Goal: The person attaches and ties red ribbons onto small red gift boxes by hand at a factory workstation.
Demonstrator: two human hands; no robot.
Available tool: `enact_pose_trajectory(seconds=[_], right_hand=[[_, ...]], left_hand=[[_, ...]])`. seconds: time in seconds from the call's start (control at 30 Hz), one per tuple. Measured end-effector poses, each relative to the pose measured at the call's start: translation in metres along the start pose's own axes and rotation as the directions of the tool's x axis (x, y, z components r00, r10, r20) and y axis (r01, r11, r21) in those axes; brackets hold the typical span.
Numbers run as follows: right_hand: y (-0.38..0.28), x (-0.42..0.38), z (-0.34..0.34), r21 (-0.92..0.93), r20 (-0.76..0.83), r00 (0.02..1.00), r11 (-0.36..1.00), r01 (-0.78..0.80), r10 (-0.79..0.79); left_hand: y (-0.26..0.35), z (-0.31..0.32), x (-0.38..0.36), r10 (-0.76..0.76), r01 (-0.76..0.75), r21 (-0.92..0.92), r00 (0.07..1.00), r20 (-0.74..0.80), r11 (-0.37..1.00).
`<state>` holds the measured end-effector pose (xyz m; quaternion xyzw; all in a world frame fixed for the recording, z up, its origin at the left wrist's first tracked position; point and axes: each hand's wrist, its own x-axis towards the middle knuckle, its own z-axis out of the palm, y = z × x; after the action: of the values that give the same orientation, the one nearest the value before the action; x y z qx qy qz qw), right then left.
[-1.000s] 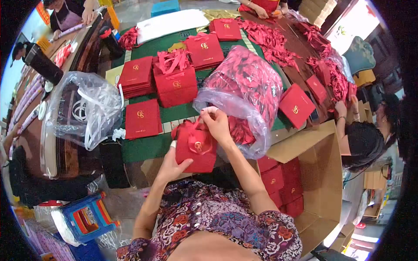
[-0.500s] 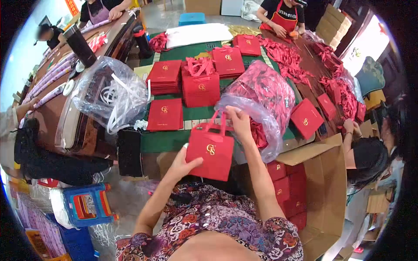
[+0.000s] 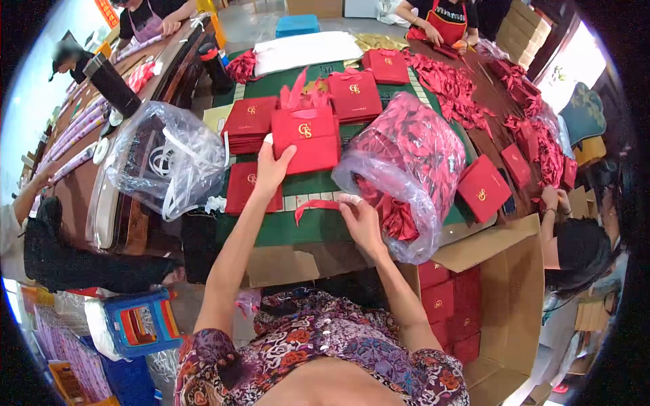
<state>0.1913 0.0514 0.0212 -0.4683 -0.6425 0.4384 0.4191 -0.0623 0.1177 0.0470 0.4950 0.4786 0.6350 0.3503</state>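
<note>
My left hand (image 3: 273, 164) grips the lower left edge of a red bag (image 3: 305, 130) with gold lettering, over the middle stack of red bags at the table's centre. My right hand (image 3: 361, 220), lower and to the right, pinches the end of a short red ribbon (image 3: 317, 205) that trails left above the green mat (image 3: 298, 233). Just right of that hand lies a clear plastic sack (image 3: 413, 169) full of red ribbons, its mouth towards me. Other stacks of red bags (image 3: 249, 118) stand left of the held bag and behind it.
An open cardboard box (image 3: 504, 298) with red bags inside stands at my right. A clear bag of white ribbon (image 3: 166, 159) lies on the left. A black bottle (image 3: 214, 66) and white sheets (image 3: 308, 53) are farther back. Co-workers sit around the tables; one wears a red apron (image 3: 447, 24).
The red bag has moved up and away from me onto the middle stack, in my left hand. My right hand has let go of its handles, moved lower and now holds a red ribbon.
</note>
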Motion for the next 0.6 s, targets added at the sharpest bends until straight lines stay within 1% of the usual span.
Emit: enact_pose_trajectory(seconds=[0.07, 0.1, 0.13, 0.2, 0.23, 0.27, 0.33, 0.37, 0.4, 0.47, 0.5, 0.57, 0.6], right_hand=[[-0.008, -0.005, -0.002, -0.140, 0.076, 0.997, 0.990, -0.022, 0.032], [0.003, -0.008, 0.003, -0.101, 0.035, 0.999, 0.994, 0.029, -0.025], [0.005, -0.009, 0.004, -0.100, 0.055, 0.998, 0.995, 0.021, -0.016], [0.006, -0.014, 0.000, -0.156, 0.049, 0.999, 0.987, 0.022, -0.014], [0.006, -0.016, 0.000, -0.133, 0.027, 1.000, 0.991, 0.017, -0.013], [0.008, -0.019, -0.001, -0.146, 0.016, 1.000, 0.989, 0.022, -0.020], [0.014, -0.023, -0.003, -0.148, 0.002, 1.000, 0.989, 0.029, -0.029], [0.015, -0.024, -0.004, -0.164, 0.022, 0.999, 0.986, 0.030, -0.027], [0.014, -0.025, -0.005, -0.167, 0.011, 1.000, 0.986, 0.022, -0.020], [0.012, -0.022, -0.004, -0.109, -0.015, 0.999, 0.993, 0.034, -0.036], [0.010, -0.020, -0.005, -0.112, -0.019, 0.999, 0.993, 0.028, -0.030], [-0.001, -0.009, -0.005, -0.201, 0.015, 0.999, 0.979, 0.046, -0.044], [-0.002, -0.001, 0.000, -0.205, 0.008, 0.999, 0.978, 0.041, -0.040]], left_hand=[[-0.022, 0.004, -0.008, -0.066, 0.086, 0.166, 0.991, -0.120, 0.982], [-0.043, -0.002, -0.008, 0.008, 0.015, 0.241, 0.995, -0.094, 0.971], [-0.049, -0.002, -0.014, 0.042, 0.004, 0.327, 0.990, -0.133, 0.945], [-0.017, 0.009, -0.021, 0.006, 0.103, 0.543, 0.981, -0.195, 0.833], [-0.024, 0.008, -0.020, 0.041, 0.071, 0.535, 0.980, -0.195, 0.842], [-0.021, 0.009, -0.019, 0.122, 0.000, 0.658, 0.983, -0.139, 0.753], [-0.029, 0.013, -0.016, 0.233, -0.081, 0.772, 0.968, -0.089, 0.630], [-0.028, 0.017, -0.015, 0.195, -0.035, 0.757, 0.973, -0.123, 0.653], [-0.032, 0.022, -0.016, 0.247, -0.017, 0.805, 0.955, -0.162, 0.592], [-0.042, 0.024, -0.015, 0.205, -0.018, 0.754, 0.966, -0.155, 0.656], [-0.047, 0.025, -0.015, 0.200, -0.019, 0.752, 0.968, -0.151, 0.659], [-0.042, 0.031, -0.017, 0.169, 0.040, 0.805, 0.970, -0.173, 0.592], [-0.039, 0.034, -0.016, 0.166, 0.037, 0.802, 0.972, -0.167, 0.596]])
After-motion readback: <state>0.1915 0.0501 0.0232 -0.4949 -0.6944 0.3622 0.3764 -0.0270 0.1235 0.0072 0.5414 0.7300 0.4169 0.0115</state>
